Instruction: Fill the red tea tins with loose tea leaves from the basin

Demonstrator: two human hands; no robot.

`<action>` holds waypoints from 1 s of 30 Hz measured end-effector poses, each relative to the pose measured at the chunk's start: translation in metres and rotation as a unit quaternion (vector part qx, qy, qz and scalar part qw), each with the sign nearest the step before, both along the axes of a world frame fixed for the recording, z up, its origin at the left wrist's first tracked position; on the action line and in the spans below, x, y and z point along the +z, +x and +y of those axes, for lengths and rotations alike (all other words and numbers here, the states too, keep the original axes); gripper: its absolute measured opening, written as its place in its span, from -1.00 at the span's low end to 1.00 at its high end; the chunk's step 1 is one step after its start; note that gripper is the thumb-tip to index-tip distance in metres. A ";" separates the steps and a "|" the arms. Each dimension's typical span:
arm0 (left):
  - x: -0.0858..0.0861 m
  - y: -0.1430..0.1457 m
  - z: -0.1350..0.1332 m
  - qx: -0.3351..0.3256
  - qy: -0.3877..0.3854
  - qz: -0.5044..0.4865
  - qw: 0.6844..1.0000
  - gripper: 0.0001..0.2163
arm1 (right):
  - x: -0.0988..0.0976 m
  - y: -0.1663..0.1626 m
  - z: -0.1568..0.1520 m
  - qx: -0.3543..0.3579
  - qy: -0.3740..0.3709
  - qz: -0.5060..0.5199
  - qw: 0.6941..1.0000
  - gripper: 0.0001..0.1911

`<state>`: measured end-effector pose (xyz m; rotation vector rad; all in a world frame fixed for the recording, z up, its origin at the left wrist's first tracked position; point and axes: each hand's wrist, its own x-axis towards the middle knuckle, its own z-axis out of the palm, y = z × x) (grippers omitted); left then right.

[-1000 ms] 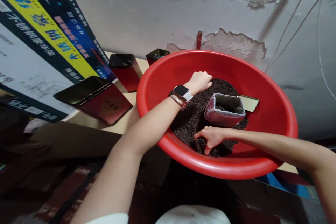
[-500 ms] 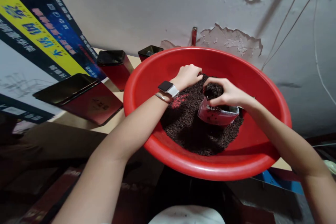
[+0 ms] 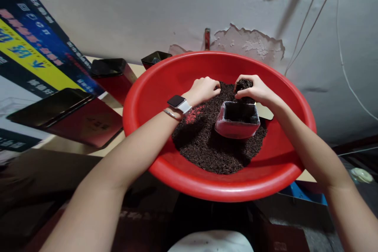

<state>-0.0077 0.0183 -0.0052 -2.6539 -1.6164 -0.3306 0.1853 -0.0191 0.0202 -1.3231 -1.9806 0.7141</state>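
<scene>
A wide red plastic basin [image 3: 230, 189] holds a heap of dark, loose tea leaves [image 3: 201, 145]. My right hand [image 3: 255, 88] is cupped around a clump of these leaves just above and behind a small open-topped container [image 3: 238, 128]. The container has clear film around its rim and pinkish-red sides, sits on the heap, and looks dark inside. At the far left of the heap is my left hand [image 3: 203, 90], fingers curled down with their tips partly hidden. It wears a watch [image 3: 177, 101] and a bracelet.
Red tins with dark tops stand left of the basin: a large one [image 3: 85, 120] in front, another [image 3: 113, 76] behind, and a dark open one [image 3: 155, 58] by the wall. A printed banner [image 3: 44, 47] leans at far left. Cords [image 3: 313, 15] hang along the peeling wall.
My right hand has risen off the container with leaves in it, leaving the opening visible. My left hand stays near the heap's far edge. The whole view has shifted slightly right.
</scene>
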 end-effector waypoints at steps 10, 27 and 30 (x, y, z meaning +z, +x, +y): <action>-0.004 0.003 0.000 -0.005 -0.004 0.006 1.000 -0.67 | -0.003 -0.001 -0.001 -0.046 -0.007 -0.051 0.998 -0.80; -0.012 0.004 0.001 -0.032 0.008 -0.008 0.999 -0.71 | -0.008 -0.008 -0.003 -0.117 0.069 -0.212 0.968 -0.49; -0.013 0.005 0.001 -0.035 0.008 -0.006 0.999 -0.72 | -0.011 -0.004 0.000 -0.102 0.063 -0.268 0.956 -0.45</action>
